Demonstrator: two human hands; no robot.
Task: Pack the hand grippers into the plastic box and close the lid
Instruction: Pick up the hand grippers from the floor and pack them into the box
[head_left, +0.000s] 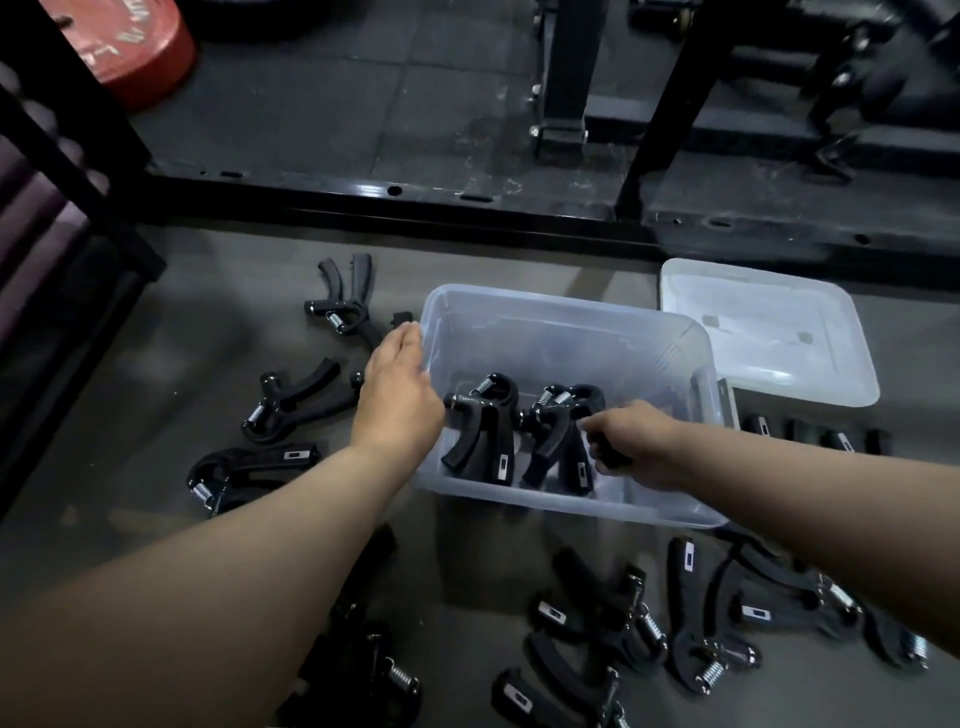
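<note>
A clear plastic box (566, 317) stands open on the floor. Two black hand grippers lie inside it, one at the left (480, 431) and one in the middle (553, 431). My right hand (636, 441) reaches into the box and grips the handle of a third black hand gripper (610, 457) beside them. My left hand (397, 395) rests with relaxed fingers against the box's left wall and rim. The clear lid (769, 332) lies flat on the floor behind the box to the right.
Several more black hand grippers are scattered on the floor: left of the box (298, 400), in front (597, 618) and at the right (769, 608). A black metal rack frame (395, 192) runs across behind. A red weight plate (130, 47) sits top left.
</note>
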